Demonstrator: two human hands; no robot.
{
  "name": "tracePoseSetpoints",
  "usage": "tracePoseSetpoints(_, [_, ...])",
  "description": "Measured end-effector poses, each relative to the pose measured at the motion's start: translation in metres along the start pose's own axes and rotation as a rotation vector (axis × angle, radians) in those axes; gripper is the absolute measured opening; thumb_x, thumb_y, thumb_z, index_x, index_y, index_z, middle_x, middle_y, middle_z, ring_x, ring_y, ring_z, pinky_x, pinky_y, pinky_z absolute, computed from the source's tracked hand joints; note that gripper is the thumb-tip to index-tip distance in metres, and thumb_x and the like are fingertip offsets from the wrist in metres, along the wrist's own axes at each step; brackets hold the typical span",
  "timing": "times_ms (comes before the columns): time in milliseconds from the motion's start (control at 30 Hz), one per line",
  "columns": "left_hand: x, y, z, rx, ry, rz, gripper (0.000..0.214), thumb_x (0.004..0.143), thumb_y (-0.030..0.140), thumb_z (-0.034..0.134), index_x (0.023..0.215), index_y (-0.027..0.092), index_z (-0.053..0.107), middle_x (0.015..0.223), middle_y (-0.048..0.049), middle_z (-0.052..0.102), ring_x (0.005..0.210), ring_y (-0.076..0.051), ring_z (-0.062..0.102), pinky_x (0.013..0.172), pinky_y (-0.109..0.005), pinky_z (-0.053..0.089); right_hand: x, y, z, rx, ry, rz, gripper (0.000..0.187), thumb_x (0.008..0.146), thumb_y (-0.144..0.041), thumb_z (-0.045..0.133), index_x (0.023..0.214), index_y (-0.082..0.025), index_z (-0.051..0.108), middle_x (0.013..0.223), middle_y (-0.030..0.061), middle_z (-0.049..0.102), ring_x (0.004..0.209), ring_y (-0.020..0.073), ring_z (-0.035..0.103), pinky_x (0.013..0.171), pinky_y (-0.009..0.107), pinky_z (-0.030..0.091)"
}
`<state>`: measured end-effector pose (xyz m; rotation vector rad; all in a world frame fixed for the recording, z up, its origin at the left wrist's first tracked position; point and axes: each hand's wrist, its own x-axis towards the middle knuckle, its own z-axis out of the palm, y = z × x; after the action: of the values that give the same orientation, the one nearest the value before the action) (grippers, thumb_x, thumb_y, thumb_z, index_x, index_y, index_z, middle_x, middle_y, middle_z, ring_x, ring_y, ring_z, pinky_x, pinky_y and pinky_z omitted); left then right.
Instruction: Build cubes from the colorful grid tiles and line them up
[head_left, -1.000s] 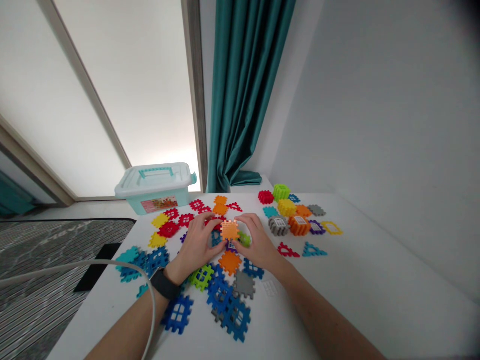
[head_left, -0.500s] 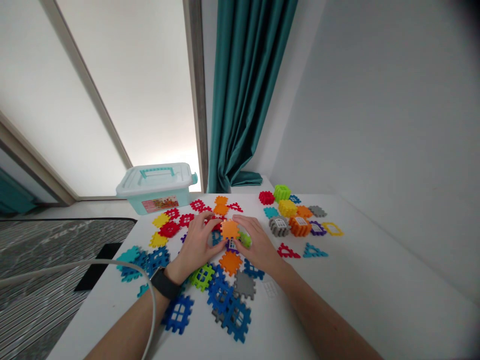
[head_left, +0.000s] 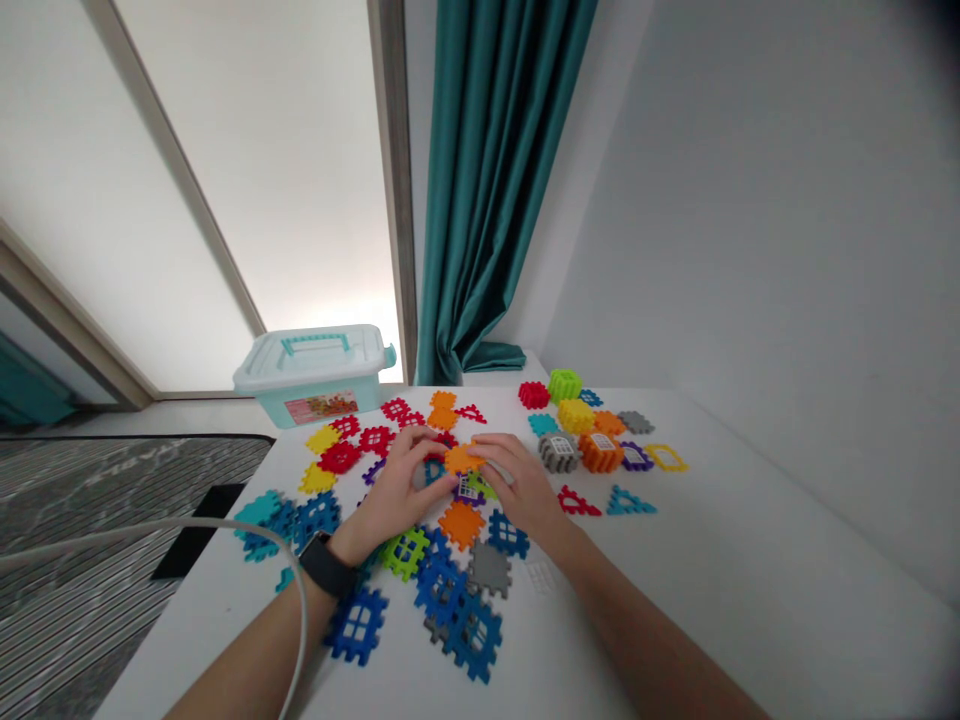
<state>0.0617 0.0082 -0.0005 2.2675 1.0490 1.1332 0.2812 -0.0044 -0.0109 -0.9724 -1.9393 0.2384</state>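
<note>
Between my hands is an orange interlocking tile [head_left: 461,459] with toothed edges, raised a little over the table. My left hand [head_left: 397,492], a dark watch on its wrist, curls its fingers at the tile's left side, with the thumb lower down. On the other side my right hand [head_left: 521,485] pinches the tile's right edge. Just below it lie a purple tile [head_left: 466,490] with a white window piece and a lime green tile [head_left: 482,486]. Another orange tile [head_left: 461,524] lies flat nearer to me.
Blue tiles [head_left: 441,588], a grey tile [head_left: 490,568] and red tiles [head_left: 340,458] are spread over the white table. Assembled cubes, among them an orange cube [head_left: 601,453], stand on the right. A lidded storage box [head_left: 319,365] sits at the back left. A pale cable [head_left: 306,610] crosses my left forearm.
The orange tile between my hands has tipped from facing me to lying flatter. My right fingers have shifted over its edge, and more of the purple tile below shows.
</note>
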Motion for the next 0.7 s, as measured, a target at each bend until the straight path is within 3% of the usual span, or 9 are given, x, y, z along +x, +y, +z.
tracePoseSetpoints(233, [0.005,-0.001,-0.002,-0.194,0.009,-0.071,0.018,0.097,0.030,0.055,0.088,0.022,0.068,0.109,-0.0075,0.063,0.108,-0.022,0.061,0.102,-0.042,0.049,0.004,-0.009,0.000,0.119,0.008,0.280,0.020,0.094,-0.034,0.056,0.091,-0.021,0.071,0.079,0.0032,0.072,0.075,0.0202,0.066,0.072,0.033,0.055])
tracePoseSetpoints(367, [0.007,-0.001,-0.004,-0.257,-0.026,-0.136,0.024,0.097,0.034,0.055,0.081,0.021,0.067,0.108,-0.0072,0.066,0.103,-0.022,0.062,0.099,-0.041,0.051,0.005,-0.012,0.002,0.350,-0.045,0.422,0.027,0.092,-0.039,0.056,0.093,-0.020,0.074,0.081,0.0021,0.073,0.070,0.0179,0.065,0.066,0.030,0.054])
tracePoseSetpoints(500, [0.006,0.004,-0.005,-0.319,-0.044,-0.216,0.028,0.096,0.037,0.055,0.076,0.020,0.066,0.110,-0.0076,0.066,0.100,-0.022,0.065,0.094,-0.039,0.053,0.007,-0.011,0.003,0.518,0.008,0.537,0.031,0.088,-0.044,0.061,0.098,-0.018,0.076,0.086,0.0037,0.075,0.076,0.0184,0.067,0.069,0.030,0.056])
tracePoseSetpoints(700, [0.005,0.006,-0.004,-0.371,-0.053,-0.233,0.028,0.095,0.037,0.057,0.073,0.021,0.066,0.108,-0.0071,0.066,0.099,-0.022,0.066,0.091,-0.038,0.054,0.007,-0.009,0.003,0.550,0.002,0.557,0.027,0.086,-0.042,0.063,0.093,-0.019,0.074,0.085,0.0038,0.075,0.077,0.0184,0.067,0.069,0.030,0.056])
